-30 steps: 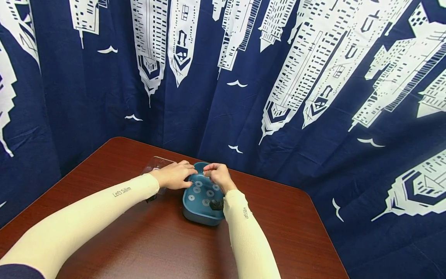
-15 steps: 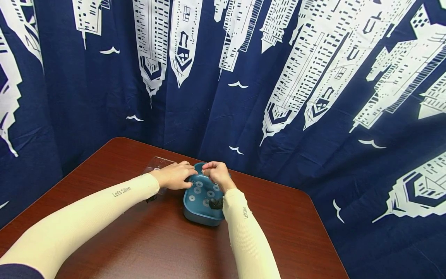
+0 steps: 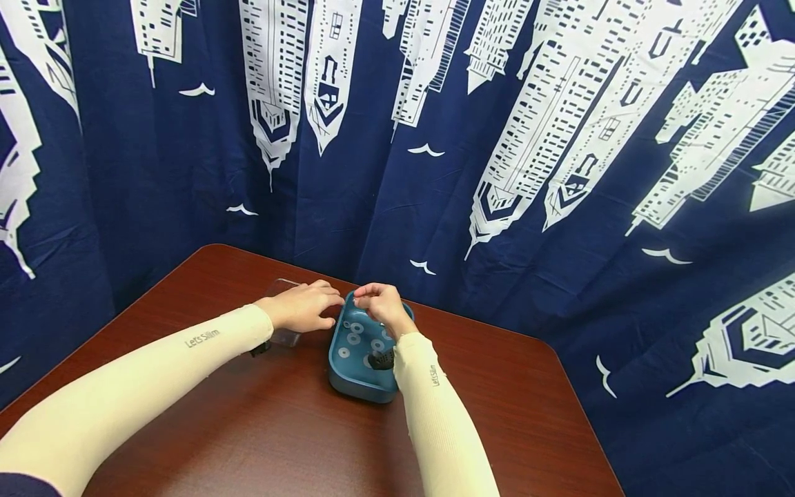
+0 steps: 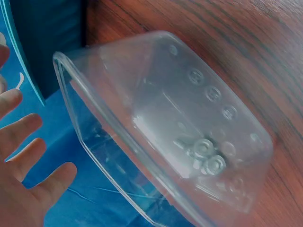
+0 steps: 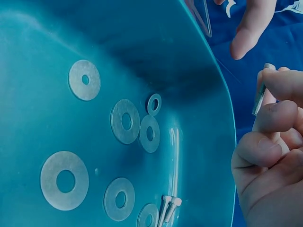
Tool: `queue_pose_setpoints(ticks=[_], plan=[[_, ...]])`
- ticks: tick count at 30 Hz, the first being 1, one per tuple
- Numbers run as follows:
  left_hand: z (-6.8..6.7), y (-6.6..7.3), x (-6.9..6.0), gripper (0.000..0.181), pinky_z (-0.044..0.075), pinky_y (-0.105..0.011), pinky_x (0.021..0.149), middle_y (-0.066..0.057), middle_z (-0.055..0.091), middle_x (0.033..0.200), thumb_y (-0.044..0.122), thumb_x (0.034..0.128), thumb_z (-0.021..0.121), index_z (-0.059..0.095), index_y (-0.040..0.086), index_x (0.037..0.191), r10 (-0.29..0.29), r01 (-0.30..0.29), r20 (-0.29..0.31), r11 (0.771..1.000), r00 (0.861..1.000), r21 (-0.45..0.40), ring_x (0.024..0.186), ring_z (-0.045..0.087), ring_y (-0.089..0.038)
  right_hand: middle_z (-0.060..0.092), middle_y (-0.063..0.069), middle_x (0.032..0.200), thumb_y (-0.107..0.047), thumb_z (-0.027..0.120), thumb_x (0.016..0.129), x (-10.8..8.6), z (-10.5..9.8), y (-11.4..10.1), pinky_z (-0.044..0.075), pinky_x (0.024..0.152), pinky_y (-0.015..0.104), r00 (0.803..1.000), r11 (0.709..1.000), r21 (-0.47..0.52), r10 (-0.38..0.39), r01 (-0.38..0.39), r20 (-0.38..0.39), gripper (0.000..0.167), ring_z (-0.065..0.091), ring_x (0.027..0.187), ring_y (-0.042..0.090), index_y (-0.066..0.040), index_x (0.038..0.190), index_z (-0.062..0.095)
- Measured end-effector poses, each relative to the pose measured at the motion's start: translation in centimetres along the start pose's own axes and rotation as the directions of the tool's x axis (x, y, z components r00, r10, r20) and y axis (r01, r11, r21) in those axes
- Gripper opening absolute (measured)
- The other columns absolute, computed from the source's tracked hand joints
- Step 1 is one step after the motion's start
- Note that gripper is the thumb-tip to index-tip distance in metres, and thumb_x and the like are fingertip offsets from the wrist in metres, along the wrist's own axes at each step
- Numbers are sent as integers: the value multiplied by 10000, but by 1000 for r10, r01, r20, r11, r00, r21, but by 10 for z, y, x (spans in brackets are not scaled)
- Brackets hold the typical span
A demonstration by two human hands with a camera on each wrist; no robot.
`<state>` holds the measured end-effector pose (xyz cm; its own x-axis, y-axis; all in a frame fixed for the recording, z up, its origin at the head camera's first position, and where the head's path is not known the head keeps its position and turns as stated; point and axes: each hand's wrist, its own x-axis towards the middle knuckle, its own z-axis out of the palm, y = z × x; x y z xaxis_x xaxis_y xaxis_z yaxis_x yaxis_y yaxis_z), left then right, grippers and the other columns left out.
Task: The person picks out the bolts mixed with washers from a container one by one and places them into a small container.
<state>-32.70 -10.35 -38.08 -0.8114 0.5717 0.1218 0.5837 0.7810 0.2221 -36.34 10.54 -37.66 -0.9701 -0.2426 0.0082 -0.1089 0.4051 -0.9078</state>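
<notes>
My right hand (image 3: 386, 305) is over the far end of a blue tub (image 3: 360, 388), and it pinches a small threaded bolt (image 5: 259, 97) between thumb and finger. Flat metal washers (image 5: 65, 180) of different sizes lie on the tub's floor. Bolts (image 5: 166, 210) lie by the tub wall in the right wrist view. To the left, my left hand (image 3: 306, 308) has its fingers spread and holds nothing. It is between the tub and a clear plastic container (image 4: 156, 94). Small round metal pieces (image 4: 204, 147) sit in that container; their exact kind is blurred.
Both containers stand near the back edge of a reddish-brown wooden table (image 3: 279, 428). Behind the table hangs a dark blue curtain (image 3: 348, 228) with white buildings printed on it. A black wrist device (image 3: 381, 359) hangs over the tub below my right sleeve.
My left hand has drawn left, away from the tub's rim. The right hand has shifted a little left and up, with the bolt now showing at its fingertips.
</notes>
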Motion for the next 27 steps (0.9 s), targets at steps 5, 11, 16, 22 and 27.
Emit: queue_pose_setpoints(ticks=[5,11,16,22,27], plan=[[-2,-4,-6,499,386,-584,1108,-120,538,1464,318,963,630,578,111,1413,4,-4,-22,1000,1000,-1,1397,422,-310,619,-22,736,-51,700,891,0,3,-2,332,467,227,1000,1000,17,-6,6,6,159,423,513,108,6,1038,715],[-8,-7,-13,497,390,-577,1106,-114,552,1449,317,961,628,581,109,1409,1,-1,-50,1000,999,2,1399,418,-312,642,-4,770,-45,698,887,-1,6,-6,355,478,230,1000,999,29,-18,18,25,143,447,531,122,-4,1023,717],[-12,-13,-19,513,394,-579,1099,-111,534,1470,327,961,624,569,116,1425,-17,17,-53,1000,998,-1,1397,412,-308,647,-10,773,-48,699,885,1,11,-6,358,502,251,999,999,43,-19,18,41,123,448,530,119,-27,1004,719],[-12,-22,-28,480,419,-542,1068,-100,561,1429,278,957,622,586,99,1401,-12,11,-84,1000,996,-5,1351,443,-290,662,-7,781,-41,702,886,2,16,-8,325,485,241,999,998,67,-15,12,52,139,399,488,104,0,1018,713],[-14,-28,-33,463,420,-557,1071,-105,574,1412,252,952,624,596,92,1386,-11,10,-110,1000,994,-10,1345,457,-296,666,18,804,-38,694,895,4,20,-11,317,469,224,997,997,74,-23,18,71,164,407,492,107,24,1046,706]])
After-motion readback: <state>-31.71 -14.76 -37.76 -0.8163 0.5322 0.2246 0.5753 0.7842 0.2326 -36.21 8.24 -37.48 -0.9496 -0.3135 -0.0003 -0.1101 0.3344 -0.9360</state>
